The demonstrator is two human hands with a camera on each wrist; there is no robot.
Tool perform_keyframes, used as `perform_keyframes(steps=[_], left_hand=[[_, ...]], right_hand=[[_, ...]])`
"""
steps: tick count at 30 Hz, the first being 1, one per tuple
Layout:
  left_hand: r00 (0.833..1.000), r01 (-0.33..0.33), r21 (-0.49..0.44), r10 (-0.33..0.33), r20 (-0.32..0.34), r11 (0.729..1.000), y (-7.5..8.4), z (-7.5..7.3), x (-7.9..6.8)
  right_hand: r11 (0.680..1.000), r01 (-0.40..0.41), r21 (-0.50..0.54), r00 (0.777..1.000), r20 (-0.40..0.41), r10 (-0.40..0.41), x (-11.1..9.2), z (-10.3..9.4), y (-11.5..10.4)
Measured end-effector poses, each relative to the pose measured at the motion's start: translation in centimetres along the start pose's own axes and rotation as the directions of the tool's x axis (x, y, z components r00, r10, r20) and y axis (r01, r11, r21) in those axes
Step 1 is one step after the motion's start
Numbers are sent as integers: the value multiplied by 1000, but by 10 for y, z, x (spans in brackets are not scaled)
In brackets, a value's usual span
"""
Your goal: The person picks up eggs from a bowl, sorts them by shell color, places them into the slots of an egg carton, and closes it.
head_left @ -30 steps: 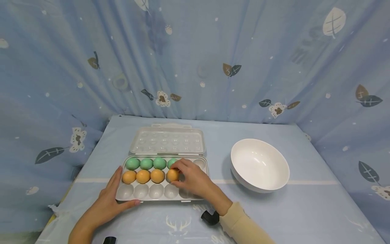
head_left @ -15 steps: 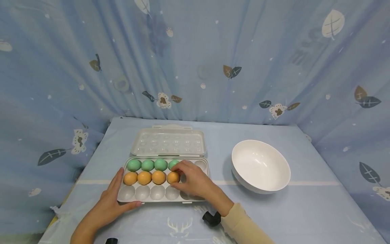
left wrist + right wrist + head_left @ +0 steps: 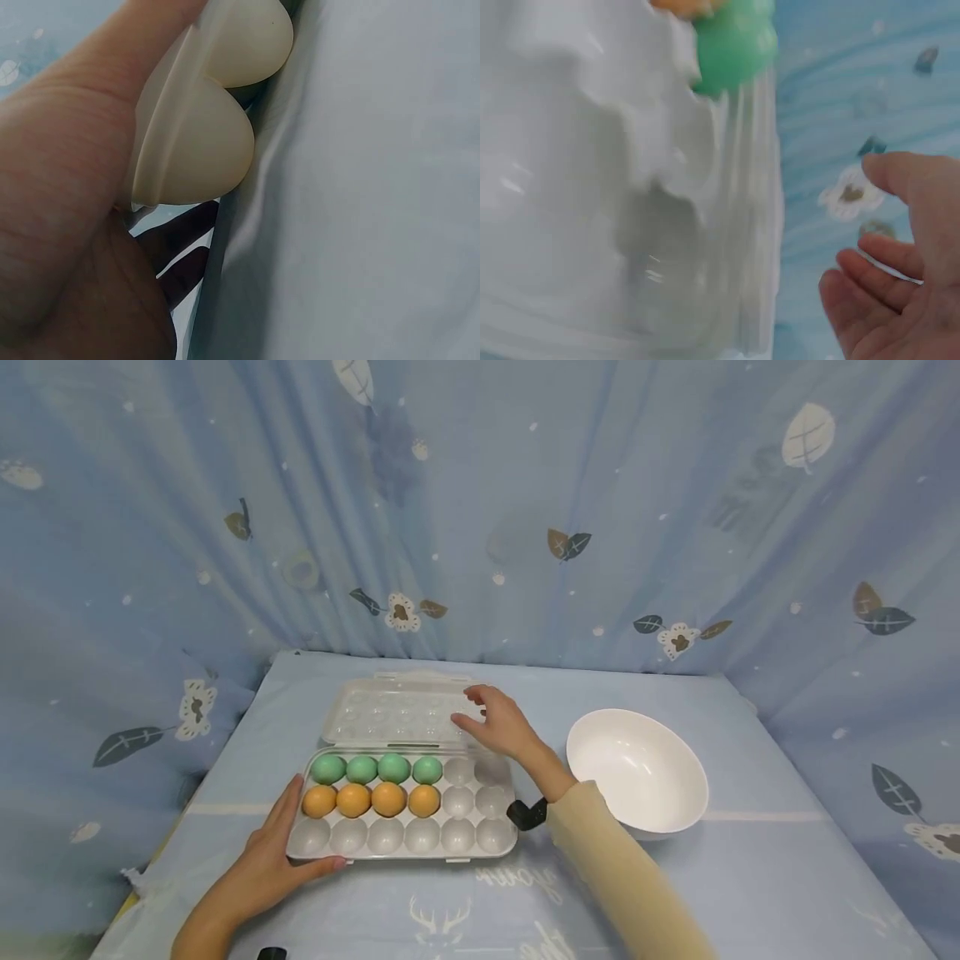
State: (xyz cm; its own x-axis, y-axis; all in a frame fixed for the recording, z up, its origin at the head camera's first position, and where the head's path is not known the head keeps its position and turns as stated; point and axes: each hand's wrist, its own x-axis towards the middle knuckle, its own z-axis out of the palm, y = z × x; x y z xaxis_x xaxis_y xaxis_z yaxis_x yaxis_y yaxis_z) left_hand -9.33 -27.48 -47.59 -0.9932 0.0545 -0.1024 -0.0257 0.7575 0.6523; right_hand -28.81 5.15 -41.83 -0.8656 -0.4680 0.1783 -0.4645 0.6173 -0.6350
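Observation:
In the head view my left hand (image 3: 262, 856) rests against the left front corner of a white egg tray (image 3: 441, 860). Its fingers lie straight along the left side, its thumb along the front edge; the left wrist view shows the rounded underside of the cups (image 3: 199, 142) beside it. A back row bears several green eggs (image 3: 393, 768), and the middle row several orange eggs (image 3: 387, 799). Over the right part of the transparent lid (image 3: 382, 706), which lies folded back, my right hand (image 3: 501, 722) hovers with thumb and fingers apart and nothing between them.
To the right of the tray stands a large white bowl (image 3: 637, 772). A patterned blue cloth covers the table (image 3: 787, 877), and a blue curtain (image 3: 480, 510) hangs behind. Black wrist devices (image 3: 527, 814) sit at both wrists.
My right hand has let go of the last orange egg in the middle row and risen back and to the right, over the lid. The left hand stays at the tray's corner.

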Motion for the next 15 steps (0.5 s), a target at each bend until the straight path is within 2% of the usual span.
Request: perform_keyframes(steps=[3,5,9,11,13,15], left_hand=[[1000,-9,-8,9,-11,1000,-1,0,-1],[1000,-20,-20,20,-19,1000,-2,2,-2],[999,-37,-30,36,-21,999,-3,4,-2],[999,-32,-25,32,-17,999,-4,5,-2],[999,-28,-18,28,-17,999,-5,4,-2],[999,-27,-12,27,-22,1000,-5,3,-1]], right_hand=[[993,-93,-79,995,23,95,23,-3,7],[976,-155,-154,986,35,162,33,-1,13],[892,-238,-384,951,96,295,41,3,26],[849,-263,-458,926,127,355,42,5,32],[834,-299,-463,906,137,401,42,6,37],[845,-340,-412,894,136,426,42,6,40]])
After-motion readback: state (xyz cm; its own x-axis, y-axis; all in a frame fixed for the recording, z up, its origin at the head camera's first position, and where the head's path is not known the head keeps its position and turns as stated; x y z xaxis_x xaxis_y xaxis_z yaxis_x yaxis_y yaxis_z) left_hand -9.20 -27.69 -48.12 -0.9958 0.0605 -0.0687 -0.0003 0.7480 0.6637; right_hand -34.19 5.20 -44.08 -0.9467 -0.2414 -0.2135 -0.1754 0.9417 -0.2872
